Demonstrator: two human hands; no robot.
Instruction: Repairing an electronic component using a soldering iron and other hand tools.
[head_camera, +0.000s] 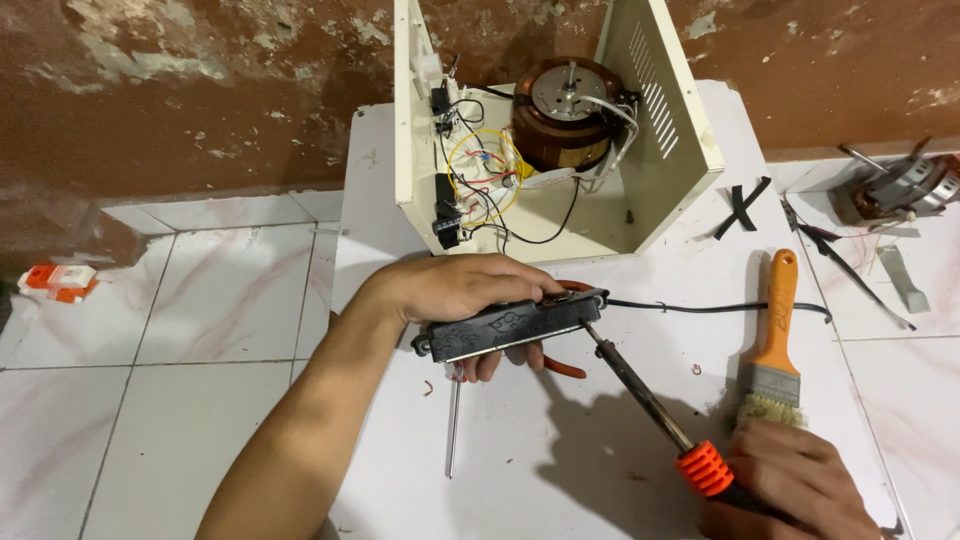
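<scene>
My left hand (460, 290) grips a long black plastic part (510, 325), holding it level over a white board (600, 440). Orange-handled pliers (562, 366) lie under that hand. My right hand (790, 485) holds a soldering iron (640, 390) by its orange and black handle. The iron's tip touches the right end of the black part, where a black cable (720, 307) leaves it. A thin metal screwdriver shaft (453, 425) lies on the board just below my left hand.
An open cream metal case (660, 110) with a copper-wound coil (565, 115) and loose wires stands at the back of the board. An orange-handled brush (775, 345) lies at right. A small motor (900, 190) and black tape strips (745, 205) lie on the tiled floor.
</scene>
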